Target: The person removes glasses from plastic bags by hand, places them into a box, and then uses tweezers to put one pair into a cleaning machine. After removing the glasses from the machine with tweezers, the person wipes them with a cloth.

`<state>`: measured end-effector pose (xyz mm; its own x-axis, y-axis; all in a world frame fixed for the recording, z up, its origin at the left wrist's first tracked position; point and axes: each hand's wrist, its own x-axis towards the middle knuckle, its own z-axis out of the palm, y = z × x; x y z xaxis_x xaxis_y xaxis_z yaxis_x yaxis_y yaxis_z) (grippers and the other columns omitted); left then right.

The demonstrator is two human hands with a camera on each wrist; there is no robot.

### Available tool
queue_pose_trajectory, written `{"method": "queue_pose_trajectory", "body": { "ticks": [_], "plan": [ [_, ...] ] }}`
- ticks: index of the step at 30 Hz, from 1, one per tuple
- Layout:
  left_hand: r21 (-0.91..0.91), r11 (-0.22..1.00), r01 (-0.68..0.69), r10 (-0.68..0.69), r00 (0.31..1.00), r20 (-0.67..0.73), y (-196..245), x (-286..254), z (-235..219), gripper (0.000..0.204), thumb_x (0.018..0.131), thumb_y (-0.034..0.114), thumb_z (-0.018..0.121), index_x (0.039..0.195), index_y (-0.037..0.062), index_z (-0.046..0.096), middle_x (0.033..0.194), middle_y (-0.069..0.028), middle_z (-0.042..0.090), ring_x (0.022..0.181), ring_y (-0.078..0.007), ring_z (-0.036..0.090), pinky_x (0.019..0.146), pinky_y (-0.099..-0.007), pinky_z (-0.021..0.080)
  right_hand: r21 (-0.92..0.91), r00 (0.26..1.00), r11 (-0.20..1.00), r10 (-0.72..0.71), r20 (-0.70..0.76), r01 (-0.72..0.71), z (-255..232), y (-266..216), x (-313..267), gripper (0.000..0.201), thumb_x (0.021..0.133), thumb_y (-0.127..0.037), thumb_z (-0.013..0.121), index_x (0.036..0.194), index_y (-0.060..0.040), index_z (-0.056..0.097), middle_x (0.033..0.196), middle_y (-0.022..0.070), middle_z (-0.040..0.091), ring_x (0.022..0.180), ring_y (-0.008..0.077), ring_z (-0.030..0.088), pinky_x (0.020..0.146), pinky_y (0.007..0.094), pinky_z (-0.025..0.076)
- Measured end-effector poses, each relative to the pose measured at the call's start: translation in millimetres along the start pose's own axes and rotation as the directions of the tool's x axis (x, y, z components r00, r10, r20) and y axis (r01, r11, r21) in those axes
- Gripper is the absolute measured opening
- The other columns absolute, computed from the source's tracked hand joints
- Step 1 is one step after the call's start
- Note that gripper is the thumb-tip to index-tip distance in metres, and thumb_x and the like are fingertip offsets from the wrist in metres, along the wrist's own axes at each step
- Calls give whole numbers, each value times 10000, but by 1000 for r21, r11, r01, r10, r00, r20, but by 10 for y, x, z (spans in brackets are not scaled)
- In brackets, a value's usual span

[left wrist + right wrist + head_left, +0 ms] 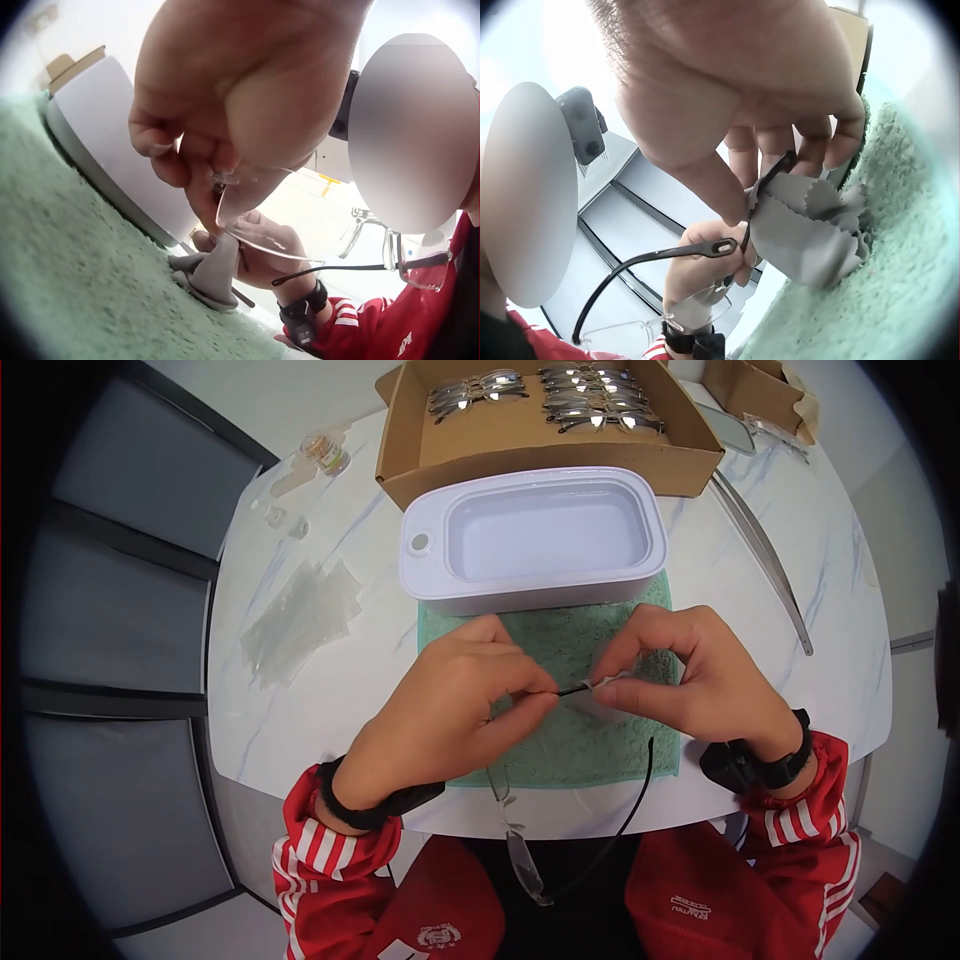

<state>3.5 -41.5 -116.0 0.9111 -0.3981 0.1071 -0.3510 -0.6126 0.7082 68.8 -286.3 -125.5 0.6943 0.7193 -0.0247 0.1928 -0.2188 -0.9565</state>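
Note:
Between finger and thumb, my left hand (455,695) pinches one dark temple of a pair of eyeglasses (523,865) with clear lenses. The lenses and the other dark temple hang below, over the table's front edge. My right hand (690,675) pinches a grey cleaning cloth (806,240) with notched edges round the same temple. Past the cloth, the temple's tip shows in the right wrist view. Under both hands lies a green towel (560,755). Just beyond them stands a white tub (430,575) that looks like an ultrasonic cleaner, its back against the cardboard box.
The open cardboard box (450,468) holds several eyeglasses (600,400) in two rows. Clear plastic sleeves (305,615), a small bottle (285,520) and a jar (325,455) are at the left. A long curved metal strip (765,550) lies at the right.

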Motion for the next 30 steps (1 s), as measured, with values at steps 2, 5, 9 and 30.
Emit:
{"method": "queue_pose_trajectory", "body": {
  "ticks": [2,5,9,30],
  "plan": [
    [-58,998,38,-36,999,30,-27,-2,25,81,795,69,759,875,58,754,744,-61,629,765,-224,571,655,-348,465,1,999,999,-39,19,39,3,70,-13,73,877,-95,729,900,-27,743,781,62,698,770,167,632,720,307,487],
    [-159,985,63,-54,996,65,-89,-21,65,73,816,96,750,882,64,760,749,-66,650,780,-227,595,669,-350,479,13,994,997,-81,71,81,8,66,16,69,891,-79,713,912,-28,754,826,77,717,827,200,635,746,334,497],
    [-206,973,104,-80,989,121,-128,-15,93,78,834,123,739,884,69,762,753,-75,663,788,-229,606,679,-349,487,23,983,992,-127,132,125,51,42,48,57,881,-45,710,902,-22,758,876,93,734,858,230,641,768,351,500],
    [-299,887,352,-322,936,145,-120,-67,-181,85,859,96,729,890,25,764,795,-51,670,752,-140,609,698,-291,471,-205,993,974,-108,-45,97,-180,-6,18,73,789,-70,707,747,-11,700,706,67,636,737,221,562,689,343,427]
  ]
}}
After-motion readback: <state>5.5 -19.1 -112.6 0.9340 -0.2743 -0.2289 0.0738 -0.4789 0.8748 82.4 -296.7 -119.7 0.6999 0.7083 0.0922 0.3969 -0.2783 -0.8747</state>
